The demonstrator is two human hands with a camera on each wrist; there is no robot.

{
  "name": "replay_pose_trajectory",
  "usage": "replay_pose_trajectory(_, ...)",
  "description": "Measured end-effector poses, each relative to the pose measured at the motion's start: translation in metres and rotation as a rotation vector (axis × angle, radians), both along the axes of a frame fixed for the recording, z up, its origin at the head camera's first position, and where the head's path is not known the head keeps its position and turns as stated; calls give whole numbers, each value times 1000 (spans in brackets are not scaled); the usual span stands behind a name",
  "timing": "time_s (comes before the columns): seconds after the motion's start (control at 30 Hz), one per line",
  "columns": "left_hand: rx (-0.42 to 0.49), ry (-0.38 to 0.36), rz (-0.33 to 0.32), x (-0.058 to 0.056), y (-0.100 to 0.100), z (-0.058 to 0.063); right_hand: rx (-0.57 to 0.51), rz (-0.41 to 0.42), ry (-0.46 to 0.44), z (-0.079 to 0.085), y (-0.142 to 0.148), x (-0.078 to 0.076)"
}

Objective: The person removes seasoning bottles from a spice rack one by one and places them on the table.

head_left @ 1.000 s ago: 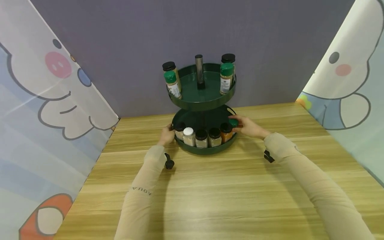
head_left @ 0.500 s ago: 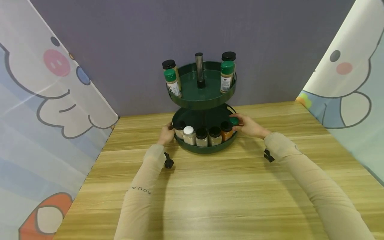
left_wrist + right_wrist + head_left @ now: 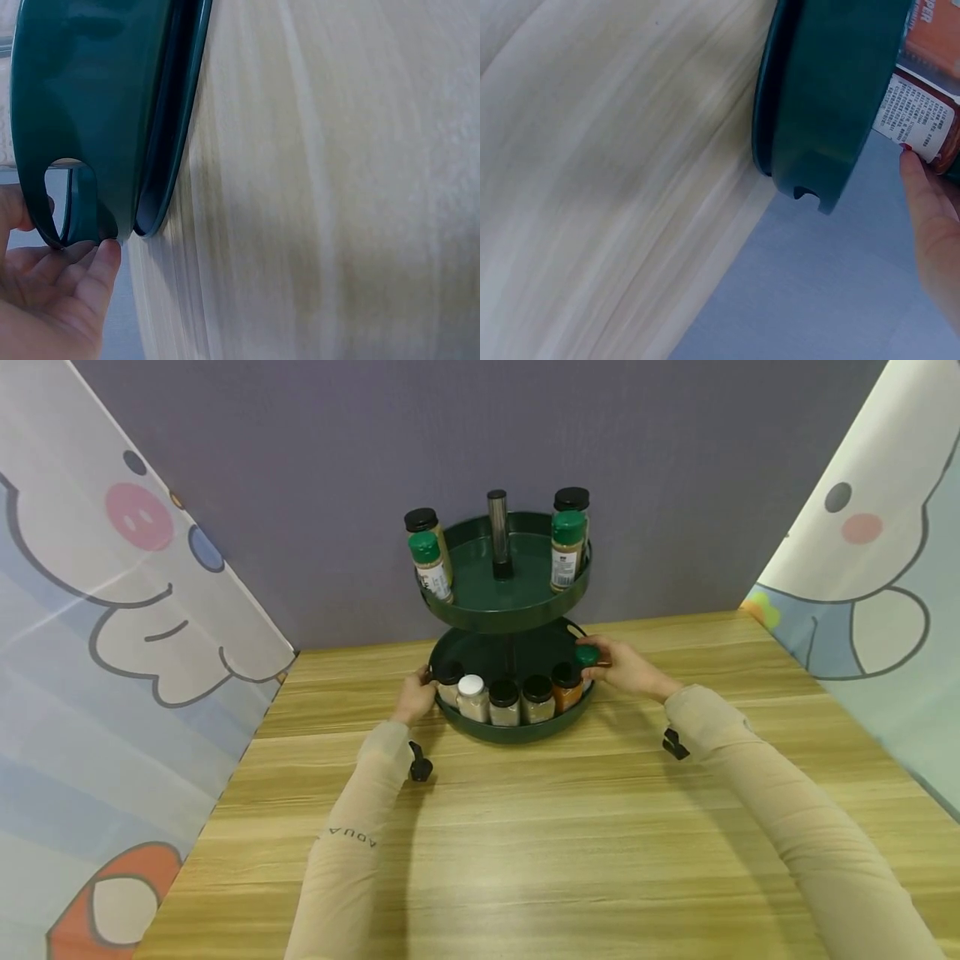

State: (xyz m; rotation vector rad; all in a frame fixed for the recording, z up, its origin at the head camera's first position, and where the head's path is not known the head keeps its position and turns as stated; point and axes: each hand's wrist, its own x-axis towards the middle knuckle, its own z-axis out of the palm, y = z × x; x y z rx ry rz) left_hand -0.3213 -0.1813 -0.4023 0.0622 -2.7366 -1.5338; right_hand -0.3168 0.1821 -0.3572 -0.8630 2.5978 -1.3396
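Note:
A two-tier dark green round rack stands at the back of the table. My left hand (image 3: pixel 415 697) grips the left side of its lower tray (image 3: pixel 510 732); in the left wrist view, thumb and fingers lie around the cut-out handle (image 3: pixel 105 202). My right hand (image 3: pixel 628 670) holds a spice jar with a green cap (image 3: pixel 587 655) at the lower tray's right side. In the right wrist view this jar (image 3: pixel 915 116) shows a white label and reddish contents beside the tray rim. Along the tray's front sit several jars, one white-capped (image 3: pixel 472 700), the others black-capped.
The upper tray (image 3: pixel 502 620) carries a green-capped and a black-capped jar on each side, around a metal centre post (image 3: pixel 498 531). A grey wall (image 3: pixel 675 485) stands close behind. The wooden table (image 3: pixel 525 843) stretches in front, between cartoon-printed side panels.
My right hand and the green-capped jar have shifted slightly up and to the right. The left hand still grips the tray, and the view has tilted a little.

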Motion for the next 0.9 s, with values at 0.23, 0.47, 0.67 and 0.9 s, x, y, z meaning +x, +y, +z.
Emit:
replay_pose_trajectory(0.23,16,-9,-7,0,0,1,-10,-3,61,9,5,-3)
replay_pose_trajectory(0.47,21,-10,-8,0,0,2,-43,-1,101,25,6,-2)
replay_pose_trajectory(0.67,8,-7,-9,1,0,2,-16,-33,104,37,12,1)
replay_pose_trajectory(0.9,12,-12,-18,0,-1,0,30,-104,70,42,25,1)
